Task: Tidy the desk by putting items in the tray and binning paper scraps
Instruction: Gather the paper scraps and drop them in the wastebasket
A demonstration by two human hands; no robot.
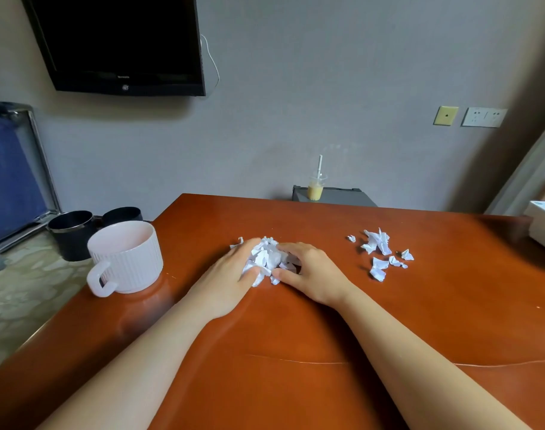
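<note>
A heap of crumpled white paper scraps (266, 256) lies in the middle of the reddish-brown desk (389, 321). My left hand (231, 276) cups the heap from the left, and my right hand (311, 273) cups it from the right; both touch the paper and press it together. One small scrap (238, 242) sits just beyond my left fingers. A second, looser group of white scraps (381, 251) is spread on the desk to the right, apart from both hands.
A white ribbed mug-shaped container (125, 257) stands at the desk's left edge. Two dark bins (74, 234) sit on the floor behind it. A white box (544, 225) is at the far right edge. A drink cup with a straw (316, 187) stands on a grey unit behind the desk.
</note>
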